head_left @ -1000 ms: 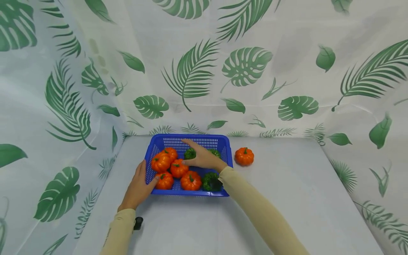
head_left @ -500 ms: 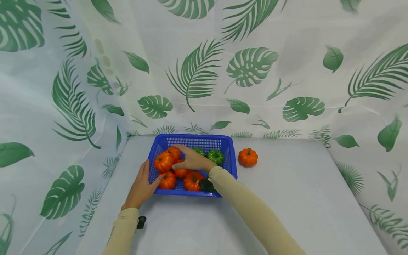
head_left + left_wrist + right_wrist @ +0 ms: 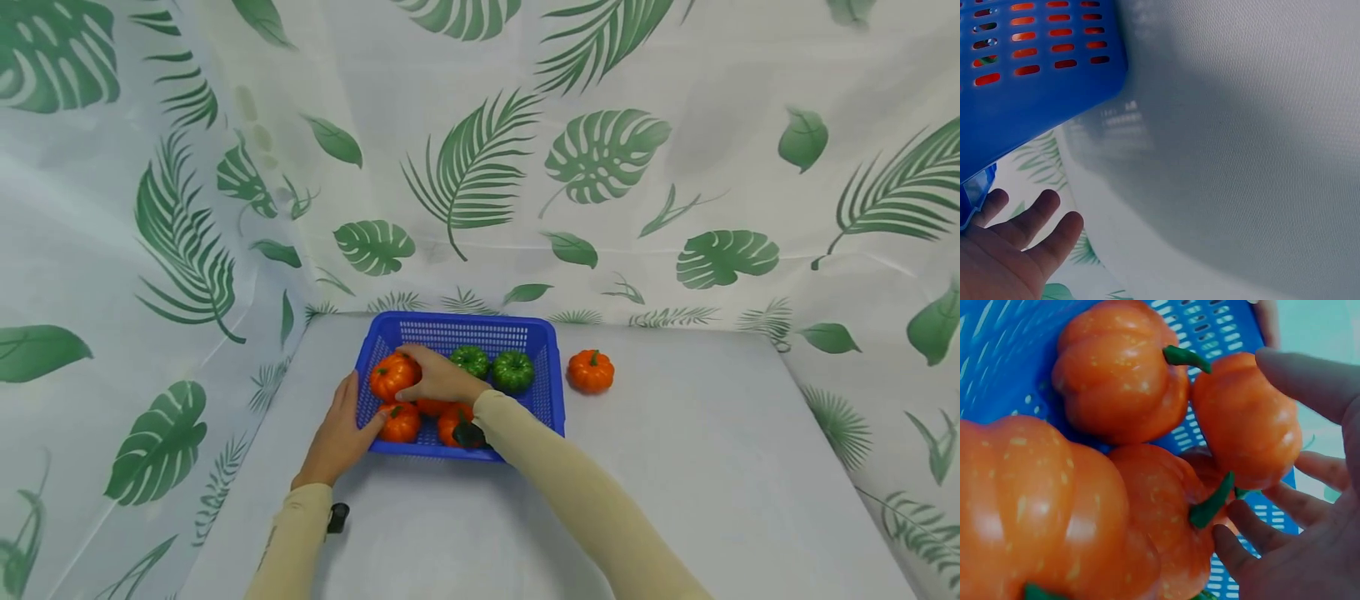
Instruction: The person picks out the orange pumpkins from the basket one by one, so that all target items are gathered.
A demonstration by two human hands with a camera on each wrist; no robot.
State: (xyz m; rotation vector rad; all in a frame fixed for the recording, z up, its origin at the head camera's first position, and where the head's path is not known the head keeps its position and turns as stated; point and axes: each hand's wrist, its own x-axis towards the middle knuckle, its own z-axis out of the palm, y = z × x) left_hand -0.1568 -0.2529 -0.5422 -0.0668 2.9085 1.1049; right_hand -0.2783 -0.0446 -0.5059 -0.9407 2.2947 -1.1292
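A blue plastic basket (image 3: 557, 392) holds several small orange pumpkins and two visible green ribbed ones, including a green pumpkin (image 3: 513, 372). My left hand (image 3: 337, 437) rests at the basket's left wall, thumb over the rim near a front orange pumpkin (image 3: 400, 423). In the left wrist view its fingers (image 3: 1054, 247) are spread and fairly straight. Inside the basket, my right hand (image 3: 442, 379) reaches around the upper-left orange pumpkin (image 3: 392, 379). The right wrist view shows thumb and fingers spread on either side of that pumpkin (image 3: 1247, 422), fingertips right at its skin.
One orange pumpkin (image 3: 591, 372) sits on the white table (image 3: 675, 467), right of the basket. Behind the table hangs a white leaf-print curtain (image 3: 480, 167), which also lines the left and right sides. The right forearm (image 3: 570, 492) crosses the basket's front rim.
My right hand has moved left across the basket, from near the green pumpkins to the upper-left orange pumpkin. The left hand stays at the basket wall. The head view has shifted slightly.
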